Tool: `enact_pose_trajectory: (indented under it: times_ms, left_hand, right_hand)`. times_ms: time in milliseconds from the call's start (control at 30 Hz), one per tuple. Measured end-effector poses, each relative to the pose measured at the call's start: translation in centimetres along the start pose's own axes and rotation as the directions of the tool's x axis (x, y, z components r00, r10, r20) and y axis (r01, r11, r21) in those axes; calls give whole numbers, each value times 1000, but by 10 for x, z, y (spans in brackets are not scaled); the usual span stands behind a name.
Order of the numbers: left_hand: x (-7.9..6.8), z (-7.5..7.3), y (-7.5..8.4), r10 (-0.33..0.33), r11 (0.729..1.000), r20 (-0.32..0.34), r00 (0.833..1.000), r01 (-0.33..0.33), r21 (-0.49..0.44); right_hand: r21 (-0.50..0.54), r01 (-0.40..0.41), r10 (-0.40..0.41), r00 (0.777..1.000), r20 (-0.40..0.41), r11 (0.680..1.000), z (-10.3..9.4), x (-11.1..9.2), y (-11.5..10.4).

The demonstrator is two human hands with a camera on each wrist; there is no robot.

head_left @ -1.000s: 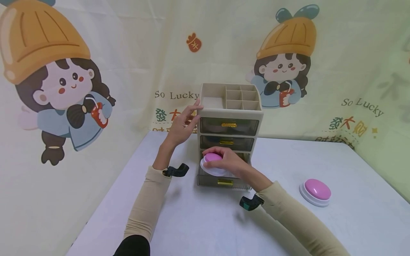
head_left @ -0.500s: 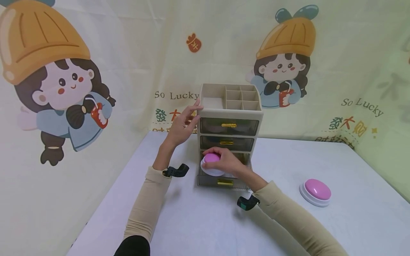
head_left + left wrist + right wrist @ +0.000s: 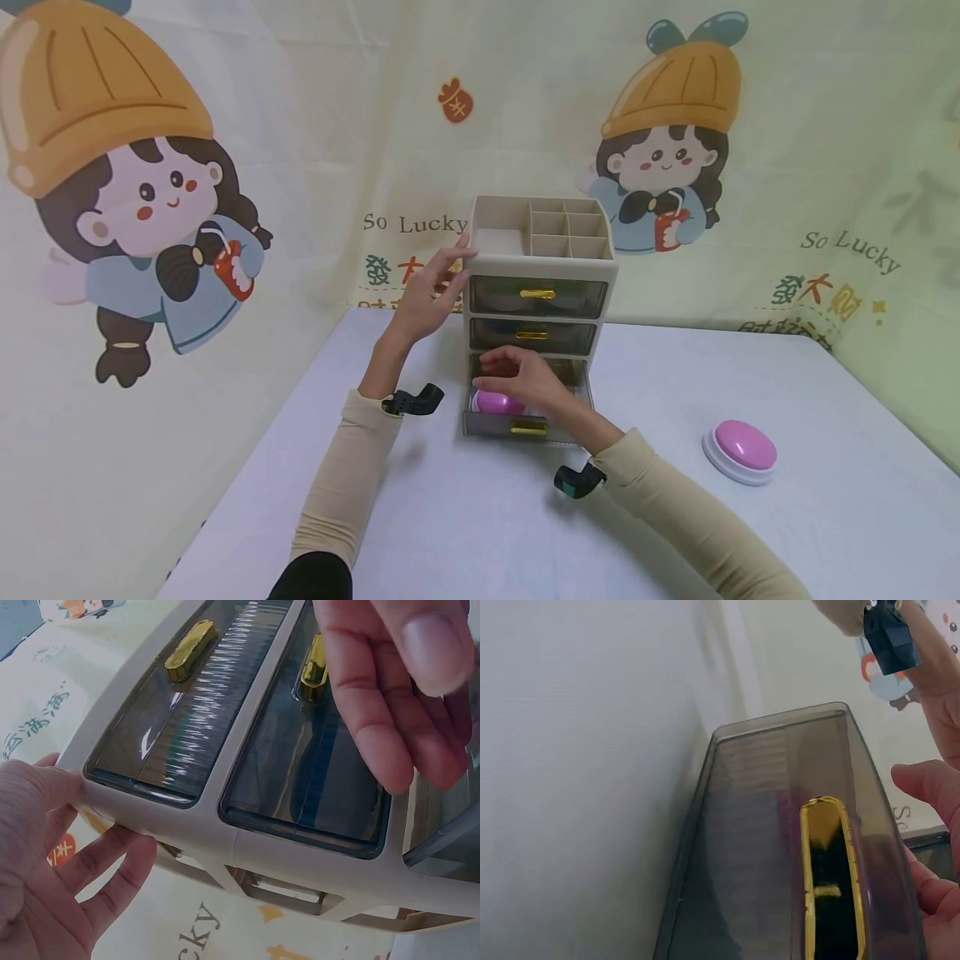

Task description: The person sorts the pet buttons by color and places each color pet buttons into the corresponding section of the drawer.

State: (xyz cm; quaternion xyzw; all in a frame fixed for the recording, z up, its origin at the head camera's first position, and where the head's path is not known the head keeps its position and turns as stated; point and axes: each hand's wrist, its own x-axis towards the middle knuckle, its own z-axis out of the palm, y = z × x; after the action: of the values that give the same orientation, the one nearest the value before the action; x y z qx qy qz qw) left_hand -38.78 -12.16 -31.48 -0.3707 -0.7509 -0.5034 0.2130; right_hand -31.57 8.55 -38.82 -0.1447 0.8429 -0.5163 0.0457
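Note:
A beige desktop drawer organizer [image 3: 543, 266] stands upright, with its smoky bottom drawer [image 3: 487, 426] pulled out. In that drawer, at the left, lies a pink push button [image 3: 498, 404] with a white base, partly covered by my right hand [image 3: 531, 382]. The right hand hovers just above it, thumb and fingers apart and holding nothing. My left hand [image 3: 426, 300] touches the organizer's upper left side; its spread fingers [image 3: 116, 892] show at the corner in the left wrist view. A gold handle [image 3: 831, 877] on the drawer front fills the right wrist view.
A second pink push button [image 3: 745, 447] with a white base sits on the white table [image 3: 645, 533] at the right. Two upper drawers [image 3: 537, 297] are closed, and the organizer's top is a divided tray [image 3: 501, 229]. A printed cloth [image 3: 525, 125] hangs behind.
My right hand has let go of the push button, which has dropped lower into the drawer at the left. The fingers have parted above it. My left hand has kept its place.

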Motion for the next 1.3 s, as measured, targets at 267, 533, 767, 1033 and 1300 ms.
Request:
enact_pose_trajectory:
  times_ms: [267, 533, 767, 1033, 1300]
  left_hand:
    - [0, 0, 1, -15, 999, -4, 1000, 15, 29]
    - [1, 1, 1, -9, 1000, -5, 1000, 9, 23]
    - [1, 1, 0, -4, 999, -8, 1000, 4, 38]
    - [0, 2, -3, -7, 1000, -6, 1000, 7, 30]
    - [1, 1, -1, -24, 1000, -14, 1000, 24, 16]
  right_hand:
    - [-26, 102, -102, 995, 0, 994, 0, -4, 1]
    - [-219, 322, -339, 940, -41, 921, 3, -17, 0]
    - [-470, 526, -601, 799, -12, 709, 7, -28, -3]
    - [-574, 568, -685, 729, 19, 589, 6, -34, 1]
    - [-572, 550, -680, 733, -19, 609, -5, -40, 7]
